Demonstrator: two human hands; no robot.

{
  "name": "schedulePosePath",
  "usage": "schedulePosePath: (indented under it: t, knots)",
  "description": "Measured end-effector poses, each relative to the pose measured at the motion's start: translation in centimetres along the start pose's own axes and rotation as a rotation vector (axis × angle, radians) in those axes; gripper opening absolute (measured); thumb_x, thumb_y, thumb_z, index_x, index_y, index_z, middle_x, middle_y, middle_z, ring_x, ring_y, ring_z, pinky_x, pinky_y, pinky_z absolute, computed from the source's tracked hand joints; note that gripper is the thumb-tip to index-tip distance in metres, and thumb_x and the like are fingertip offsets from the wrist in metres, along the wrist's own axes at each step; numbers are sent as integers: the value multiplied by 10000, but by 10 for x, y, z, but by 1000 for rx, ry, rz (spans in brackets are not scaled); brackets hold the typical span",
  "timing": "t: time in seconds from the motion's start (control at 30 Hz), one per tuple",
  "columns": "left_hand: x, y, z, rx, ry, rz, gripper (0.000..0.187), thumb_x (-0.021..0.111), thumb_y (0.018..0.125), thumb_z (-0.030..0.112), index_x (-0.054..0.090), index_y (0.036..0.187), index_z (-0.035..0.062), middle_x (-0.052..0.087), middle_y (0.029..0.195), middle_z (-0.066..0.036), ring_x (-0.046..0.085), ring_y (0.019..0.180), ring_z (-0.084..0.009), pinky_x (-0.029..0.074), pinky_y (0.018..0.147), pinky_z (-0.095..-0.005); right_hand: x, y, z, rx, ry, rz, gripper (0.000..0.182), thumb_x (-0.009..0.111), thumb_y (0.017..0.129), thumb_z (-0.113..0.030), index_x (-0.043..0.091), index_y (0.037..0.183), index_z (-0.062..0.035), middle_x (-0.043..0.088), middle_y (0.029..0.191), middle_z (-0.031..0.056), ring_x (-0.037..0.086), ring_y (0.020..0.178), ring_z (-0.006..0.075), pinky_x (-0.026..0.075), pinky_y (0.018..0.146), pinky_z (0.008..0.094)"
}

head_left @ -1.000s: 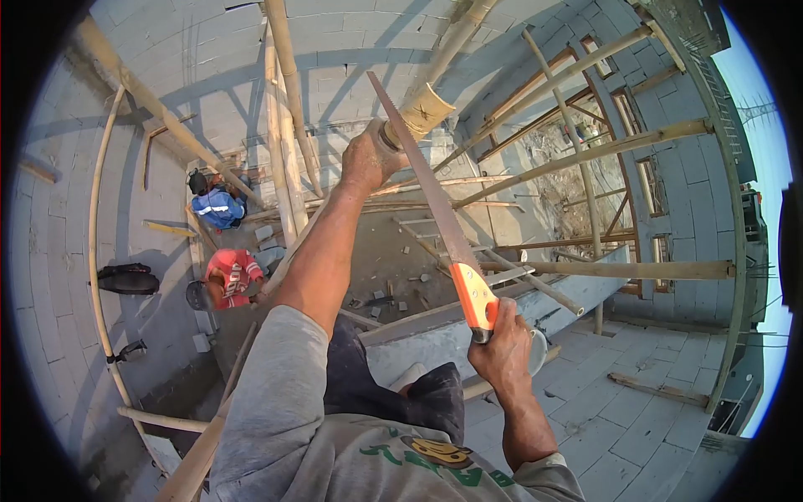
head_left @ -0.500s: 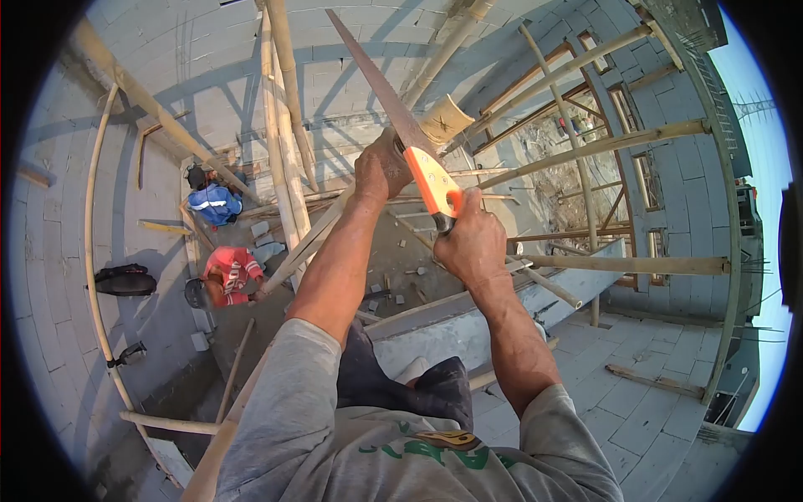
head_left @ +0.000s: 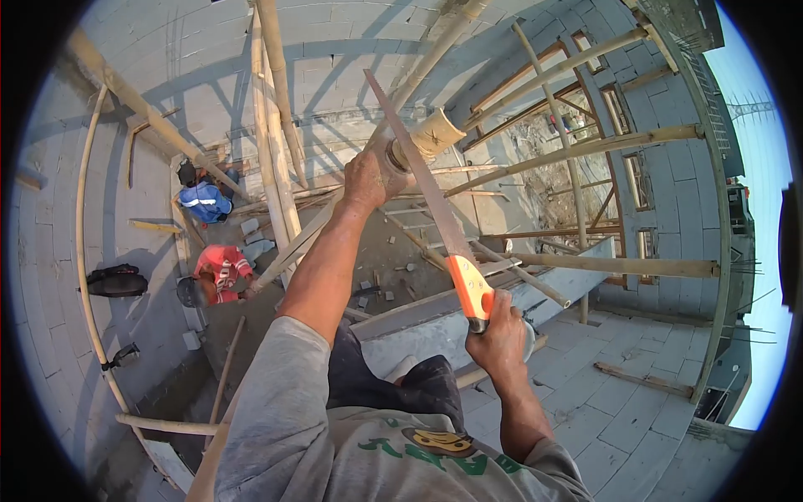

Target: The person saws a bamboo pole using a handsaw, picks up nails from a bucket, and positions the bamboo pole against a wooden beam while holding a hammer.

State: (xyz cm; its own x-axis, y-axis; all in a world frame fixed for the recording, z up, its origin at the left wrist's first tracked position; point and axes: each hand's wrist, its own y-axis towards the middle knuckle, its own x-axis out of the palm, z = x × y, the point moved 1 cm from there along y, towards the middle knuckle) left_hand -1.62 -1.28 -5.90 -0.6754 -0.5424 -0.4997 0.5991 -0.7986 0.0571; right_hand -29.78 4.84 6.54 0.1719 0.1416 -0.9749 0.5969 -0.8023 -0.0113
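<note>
My right hand (head_left: 502, 330) is wrapped round the orange and black handle of a hand saw (head_left: 432, 194). Its long blade runs up and to the left, lying across a thick bamboo pole (head_left: 437, 135) close beside my left hand. With fingers closed round the pole, my left hand (head_left: 366, 180) grips it just to the left of the blade. The pole's cut, pale end sticks out to the upper right beyond the saw. My left hand and the blade cover part of the pole.
Bamboo scaffold poles (head_left: 276, 142) cross the space around me. Far below on the left are a person in a red shirt (head_left: 222, 272) and another in blue (head_left: 205, 201). A black bag (head_left: 117, 281) hangs at the left wall. A block wall (head_left: 636, 360) stands at lower right.
My right hand has drawn the saw down and to the right, so a part of the blade nearer its tip now crosses the pole. My left hand stays on the pole.
</note>
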Motion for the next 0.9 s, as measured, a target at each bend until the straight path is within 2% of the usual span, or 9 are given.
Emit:
schedulePosePath:
  t: [0.2, 0.3, 0.37, 0.4, 0.47, 0.53, 0.6, 0.7, 0.9]
  knots:
    - [-5, 18, -9, -1, 23, 6, 524, 766, 711, 345, 559, 1106, 71, 682, 984, -174, 641, 969, -360, 495, 812, -422, 12, 101, -44, 21, 3, -88, 424, 617, 688, -33, 431, 1067, 4, 606, 787, 283, 594, 707, 481, 463, 650, 560]
    - [-2, 17, -6, 61, 8, -19, 539, 761, 715, 355, 549, 1117, 66, 680, 982, -183, 636, 964, -380, 495, 814, -435, 3, 50, -32, 63, -15, -117, 422, 604, 704, -25, 431, 1087, 15, 598, 785, 262, 591, 761, 475, 460, 701, 564]
    - [-18, 13, 9, -51, 72, -143, 521, 762, 715, 351, 553, 1104, 75, 678, 969, -193, 633, 963, -395, 494, 815, -448, 0, -2, -10, 83, -6, -97, 431, 604, 707, -30, 431, 1098, 18, 604, 811, 246, 592, 748, 467, 462, 687, 563]
    - [-17, 22, 8, -44, 43, -68, 520, 767, 712, 348, 554, 1098, 72, 678, 966, -195, 634, 959, -395, 496, 814, -448, -5, -10, -9, 77, -6, -95, 434, 605, 705, -33, 431, 1100, 21, 608, 823, 242, 593, 746, 463, 464, 683, 563]
    - [-9, 17, -3, -18, 30, -22, 519, 776, 707, 343, 554, 1085, 66, 677, 960, -199, 638, 950, -395, 499, 812, -447, -4, -6, -6, 133, -47, -162, 433, 607, 698, -36, 433, 1091, 23, 613, 828, 246, 596, 750, 460, 467, 685, 565]
    - [-18, 36, -12, -26, -4, 16, 564, 805, 665, 370, 556, 1059, 53, 681, 944, -191, 651, 933, -379, 502, 804, -440, 3, 36, -17, 81, -79, -132, 486, 647, 629, -39, 421, 1055, 21, 616, 667, 230, 605, 674, 447, 483, 666, 511]
    - [-15, 48, -8, -65, -55, 33, 608, 824, 616, 405, 562, 1040, 57, 684, 922, -183, 659, 921, -363, 505, 796, -438, 0, 42, -12, 99, -33, -126, 442, 626, 669, -25, 430, 1064, 2, 594, 760, 260, 577, 728, 469, 459, 672, 560]
    - [-8, 21, -4, -26, -22, -52, 581, 814, 662, 376, 548, 1072, 63, 684, 951, -161, 659, 940, -343, 496, 810, -423, -5, 3, 5, 76, -24, -98, 448, 640, 671, -22, 430, 1067, -8, 593, 774, 239, 575, 729, 466, 456, 664, 555]
    - [-9, 24, -6, -134, 41, -170, 597, 831, 652, 369, 551, 1092, 76, 676, 1004, -118, 647, 958, -278, 481, 849, -397, -85, -82, 2, 149, 19, -121, 360, 622, 691, -21, 473, 1019, -36, 589, 789, 185, 598, 700, 434, 488, 623, 511]
